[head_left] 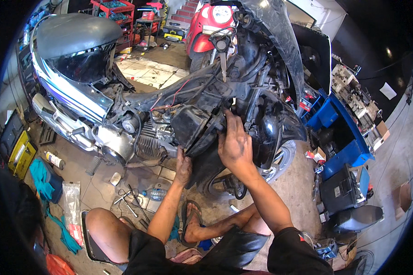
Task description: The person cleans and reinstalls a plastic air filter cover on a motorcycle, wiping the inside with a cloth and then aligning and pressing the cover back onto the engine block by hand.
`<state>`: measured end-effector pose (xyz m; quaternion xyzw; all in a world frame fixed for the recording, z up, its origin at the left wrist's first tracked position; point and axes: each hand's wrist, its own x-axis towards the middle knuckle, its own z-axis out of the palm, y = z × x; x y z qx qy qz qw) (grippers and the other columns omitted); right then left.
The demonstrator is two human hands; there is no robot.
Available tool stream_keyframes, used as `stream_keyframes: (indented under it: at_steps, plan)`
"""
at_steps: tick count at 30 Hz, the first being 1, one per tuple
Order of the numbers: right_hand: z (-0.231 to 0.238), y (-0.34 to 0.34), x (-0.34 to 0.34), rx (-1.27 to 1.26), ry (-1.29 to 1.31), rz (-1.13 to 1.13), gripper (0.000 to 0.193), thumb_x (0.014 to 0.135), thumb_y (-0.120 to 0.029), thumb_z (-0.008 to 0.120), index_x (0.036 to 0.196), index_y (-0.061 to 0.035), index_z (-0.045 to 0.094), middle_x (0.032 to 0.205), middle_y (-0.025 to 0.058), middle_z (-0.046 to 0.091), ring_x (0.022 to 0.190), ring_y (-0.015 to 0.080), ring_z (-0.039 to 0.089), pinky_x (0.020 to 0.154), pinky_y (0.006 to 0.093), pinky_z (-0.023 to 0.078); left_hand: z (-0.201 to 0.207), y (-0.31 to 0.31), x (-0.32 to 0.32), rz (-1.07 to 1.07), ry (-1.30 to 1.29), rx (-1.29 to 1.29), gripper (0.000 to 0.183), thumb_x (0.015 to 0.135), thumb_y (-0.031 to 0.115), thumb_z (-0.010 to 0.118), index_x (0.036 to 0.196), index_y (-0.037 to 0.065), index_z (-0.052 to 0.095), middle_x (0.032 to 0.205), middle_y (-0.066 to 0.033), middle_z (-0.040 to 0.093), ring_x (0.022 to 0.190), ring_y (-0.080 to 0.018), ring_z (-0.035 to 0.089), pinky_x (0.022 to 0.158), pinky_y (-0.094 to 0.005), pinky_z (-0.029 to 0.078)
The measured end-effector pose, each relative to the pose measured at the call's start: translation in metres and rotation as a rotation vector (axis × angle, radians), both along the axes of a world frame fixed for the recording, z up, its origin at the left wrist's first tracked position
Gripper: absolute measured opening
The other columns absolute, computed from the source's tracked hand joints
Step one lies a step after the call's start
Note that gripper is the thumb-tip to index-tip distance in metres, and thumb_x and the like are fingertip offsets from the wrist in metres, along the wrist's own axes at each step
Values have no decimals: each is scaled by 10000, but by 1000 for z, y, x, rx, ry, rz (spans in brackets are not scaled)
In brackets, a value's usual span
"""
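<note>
Bare knees and black shorts fill the bottom of the frame, where the person sits low on the concrete workshop floor (303, 183) with one sandalled foot (191, 220) tucked forward. From there both forearms rise toward the stripped black motorcycle (243, 91) at the centre of the picture. His left hand (184, 166), just below centre, is cupped with fingers closed against the lower edge of the black plastic air-box housing (190, 124), propping it from beneath. His right hand (234, 140), a little right of centre, lies with fingers spread and reaching up behind the housing's right side; whether the fingertips pinch anything there I cannot tell, as they are hidden among the hoses.

To do this well, I'd judge the lower hand should keep taking the weight so the upper one can feel freely, and the red wire (176, 94) above the housing should be kept clear of any pull. Loose steel wrenches (131, 199) lie on the floor at lower left, near a clear plastic water bottle (155, 194).
</note>
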<state>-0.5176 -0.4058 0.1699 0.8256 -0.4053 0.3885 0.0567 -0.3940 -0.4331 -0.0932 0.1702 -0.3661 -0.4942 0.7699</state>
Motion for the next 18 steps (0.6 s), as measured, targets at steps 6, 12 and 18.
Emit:
stream_keyframes:
  at_steps: [6, 12, 18]
  plan:
    - [-2, 2, 5, 54, 43, -49, 616, 802, 64, 565, 1392, 2, 397, 1212, 285, 523, 1021, 515, 585, 880, 530, 516, 23, 2, -6, 58, 87, -51, 789, 930, 439, 654, 1465, -6, 285, 1346, -82, 494, 1162, -161, 498, 984, -290, 386]
    - [-8, 3, 10, 68, 38, -83, 642, 802, 81, 536, 1416, -5, 371, 1221, 283, 514, 1008, 517, 592, 857, 532, 520, 42, 11, 5, 35, -53, -12, 650, 893, 326, 726, 1358, -13, 424, 1283, -101, 554, 1156, -165, 516, 1005, -292, 379]
    - [-6, -5, 9, -7, -46, -63, 667, 818, 100, 499, 1454, -4, 328, 1249, 295, 514, 960, 513, 622, 813, 519, 538, 68, 22, 5, 135, -75, -9, 487, 887, 268, 737, 1211, 19, 473, 1143, -70, 582, 1036, -137, 529, 915, -275, 399]
